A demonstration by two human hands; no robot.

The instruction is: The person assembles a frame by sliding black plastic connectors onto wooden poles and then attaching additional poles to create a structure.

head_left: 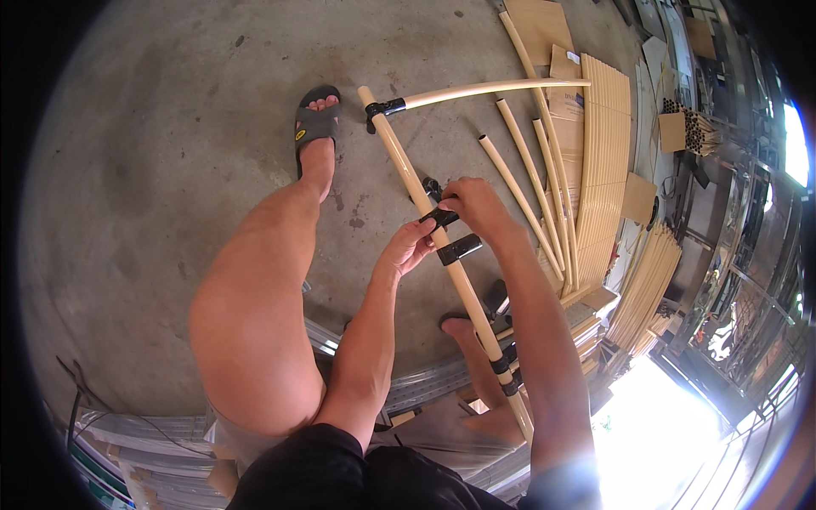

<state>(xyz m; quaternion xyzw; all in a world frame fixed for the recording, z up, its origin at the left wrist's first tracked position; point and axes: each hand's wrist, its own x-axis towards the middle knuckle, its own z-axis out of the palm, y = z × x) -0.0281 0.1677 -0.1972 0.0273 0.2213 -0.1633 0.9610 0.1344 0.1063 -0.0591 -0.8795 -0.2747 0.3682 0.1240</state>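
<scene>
A long cream-coloured pipe [396, 151] runs slantwise in front of me, from far left to near right. Partway along it, my left hand [408, 248] and my right hand [478, 206] both pinch a black pipe joint [439, 219] around the pipe. Close below sits another black joint [460, 249], its socket pointing right. A small black fitting [432, 189] shows just above my fingers. At the far end, a black joint [384, 109] links a crosswise cream pipe [484, 87]. Lower down, black clamps [501, 365] circle the long pipe, partly behind my right forearm.
Several loose cream pipes [520, 183] lie on the concrete floor [170, 127] to the right, beside a bundled row of pipes [605, 161] and cardboard [540, 30]. Metal racks [705, 212] stand farther right. My sandalled foot [317, 127] is left of the long pipe.
</scene>
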